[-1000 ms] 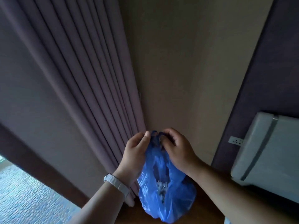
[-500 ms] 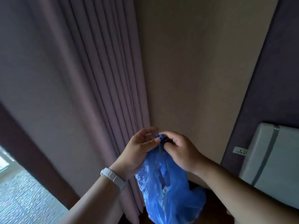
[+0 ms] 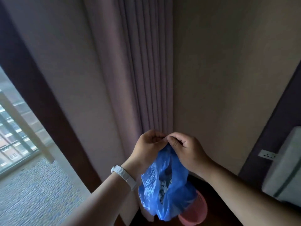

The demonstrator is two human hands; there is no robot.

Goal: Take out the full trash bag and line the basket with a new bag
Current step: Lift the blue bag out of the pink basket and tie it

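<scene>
A full blue trash bag (image 3: 164,190) hangs in the air in front of me, with pale scraps showing through a gap in its side. My left hand (image 3: 146,147), with a white watch on its wrist, and my right hand (image 3: 187,152) both pinch the bag's gathered top, fingertips touching. Below and partly behind the bag stands a pink basket (image 3: 195,214); only its right rim and side show.
A mauve curtain (image 3: 138,70) hangs straight ahead in the corner beside a beige wall (image 3: 228,79). A white appliance (image 3: 286,168) and a wall socket (image 3: 267,155) are at the right. A window with a pebble-tiled balcony floor (image 3: 32,185) is at the left.
The view has swung left, showing the window and the pink basket. Both hands have stayed on the bag's top, and the blue end between the fingers is now hidden.
</scene>
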